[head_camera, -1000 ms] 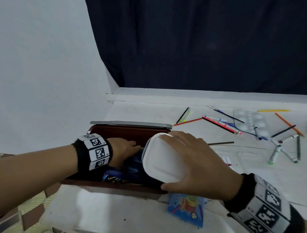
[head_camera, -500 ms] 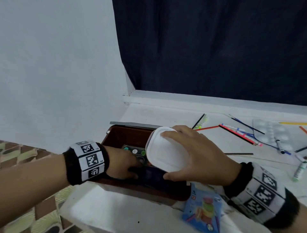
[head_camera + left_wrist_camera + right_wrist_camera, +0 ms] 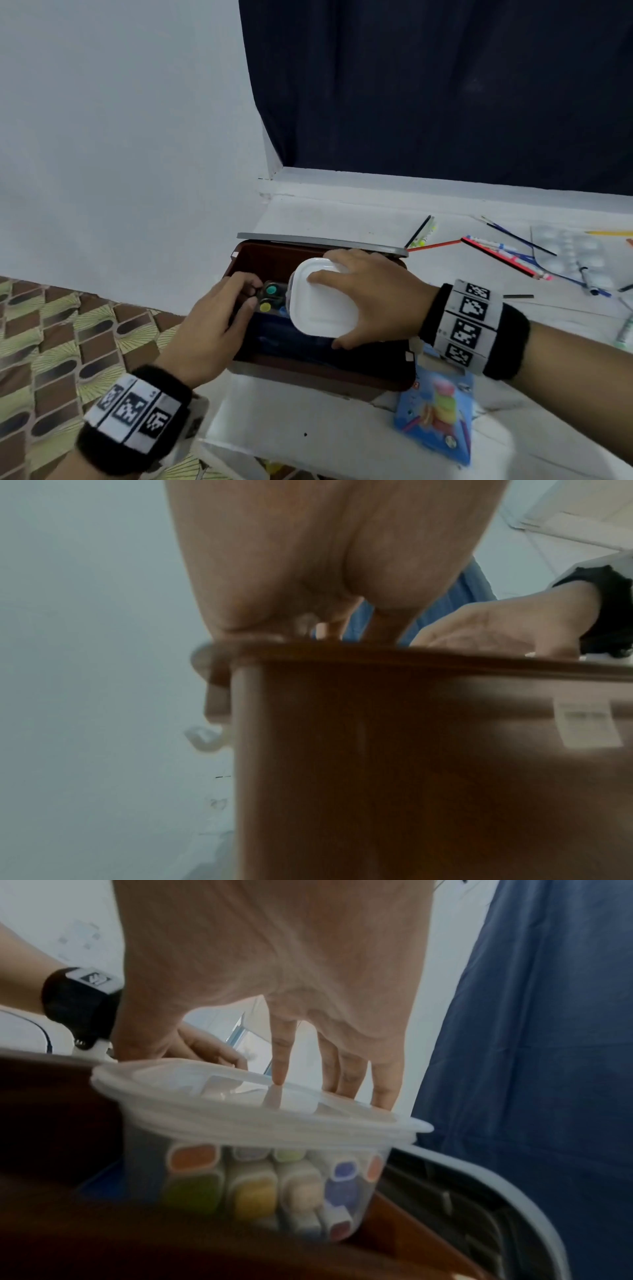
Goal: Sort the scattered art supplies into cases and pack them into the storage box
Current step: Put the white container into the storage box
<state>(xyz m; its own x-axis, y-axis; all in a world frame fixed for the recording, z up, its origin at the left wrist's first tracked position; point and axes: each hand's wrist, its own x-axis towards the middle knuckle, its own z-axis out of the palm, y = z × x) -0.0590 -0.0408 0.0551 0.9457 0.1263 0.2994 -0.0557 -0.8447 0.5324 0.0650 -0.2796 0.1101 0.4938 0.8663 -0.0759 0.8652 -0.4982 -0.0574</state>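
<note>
White-lidded marker tub (image 3: 323, 303) sits in the brown storage box (image 3: 308, 371), right hand (image 3: 373, 301) gripping its lid; left hand's (image 3: 212, 329) grip, curled among paint pots (image 3: 270, 298), is unclear.

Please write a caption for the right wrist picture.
Right hand grips a lidded clear tub of coloured markers over the brown box.

A plain pale wall (image 3: 120, 137) fills the left side, and a dark blue curtain (image 3: 445, 85) hangs at the far right above a white ledge (image 3: 411, 192). The near left floor (image 3: 51, 325) shows a brown and green pattern. The light is dim and even.
</note>
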